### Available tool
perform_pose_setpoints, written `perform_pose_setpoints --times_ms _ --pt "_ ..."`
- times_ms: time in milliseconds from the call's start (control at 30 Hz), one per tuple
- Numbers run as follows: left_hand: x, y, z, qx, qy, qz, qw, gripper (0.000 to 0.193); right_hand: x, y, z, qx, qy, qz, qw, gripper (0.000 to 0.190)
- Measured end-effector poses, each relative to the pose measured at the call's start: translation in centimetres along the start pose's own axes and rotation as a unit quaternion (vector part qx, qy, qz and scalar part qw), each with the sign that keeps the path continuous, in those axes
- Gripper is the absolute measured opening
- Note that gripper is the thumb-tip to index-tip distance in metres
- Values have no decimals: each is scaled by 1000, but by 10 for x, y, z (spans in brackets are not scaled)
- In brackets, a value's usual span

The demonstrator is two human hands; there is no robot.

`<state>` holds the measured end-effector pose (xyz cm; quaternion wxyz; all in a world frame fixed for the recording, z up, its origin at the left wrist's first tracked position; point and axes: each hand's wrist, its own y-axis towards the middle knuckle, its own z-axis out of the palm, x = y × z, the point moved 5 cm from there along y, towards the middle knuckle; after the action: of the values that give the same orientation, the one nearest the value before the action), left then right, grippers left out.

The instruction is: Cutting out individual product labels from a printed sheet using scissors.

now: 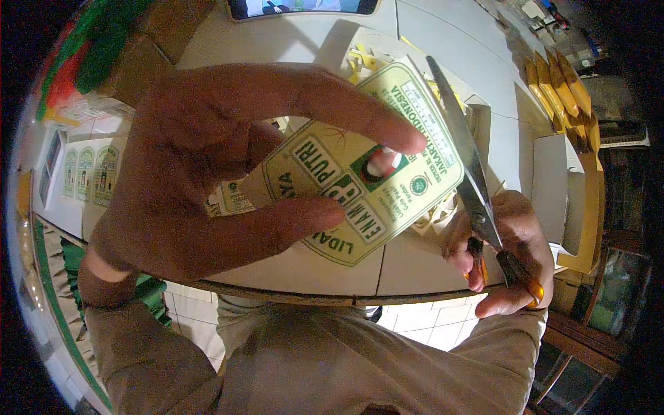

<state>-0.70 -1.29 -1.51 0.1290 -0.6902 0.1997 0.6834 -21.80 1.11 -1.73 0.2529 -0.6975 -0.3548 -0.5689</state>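
My left hand (pixel 166 176) holds a pale green and cream printed label (pixel 399 207) between thumb and fingers. The label is tilted, bears dark green writing and a small picture, and has a rounded, trimmed-looking corner at right. It may be a stack; thickness is hard to tell. Scissors (pixel 469 155) with black and orange handles are in my right hand (pixel 524 233), fingers through the loops. Their blades point up and away, running close beside the label's right edge. Whether the blades touch the paper cannot be told. Another printed piece (pixel 236 199) shows below my left palm.
Yellow and white paper offcuts (pixel 365 59) lie in a pale tray behind the label. A lit screen (pixel 306 6) stands at the far edge of the white tabletop (pixel 332 275). Printed label sheets (pixel 91 174) lie left. Yellow packets (pixel 557 88) and an open box (pixel 550 181) stand right.
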Motion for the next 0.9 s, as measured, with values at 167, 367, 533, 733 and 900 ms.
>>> perform_pose_setpoints --times_ms 167,367,533,733,900 --pt "2 2 1 -29 -21 63 997 51 1 0 0 20 -15 -25 999 44" --pt "4 2 2 -21 -17 42 999 51 0 -1 3 -14 10 -4 1000 44" --pt "8 3 1 -16 -29 42 999 51 -1 -3 0 -62 16 38 997 44" --pt "7 4 4 -11 -52 54 997 51 2 -2 -1 -39 -11 79 996 40" --pt "6 -1 5 -26 -66 52 996 51 7 -1 2 20 -3 149 989 40"
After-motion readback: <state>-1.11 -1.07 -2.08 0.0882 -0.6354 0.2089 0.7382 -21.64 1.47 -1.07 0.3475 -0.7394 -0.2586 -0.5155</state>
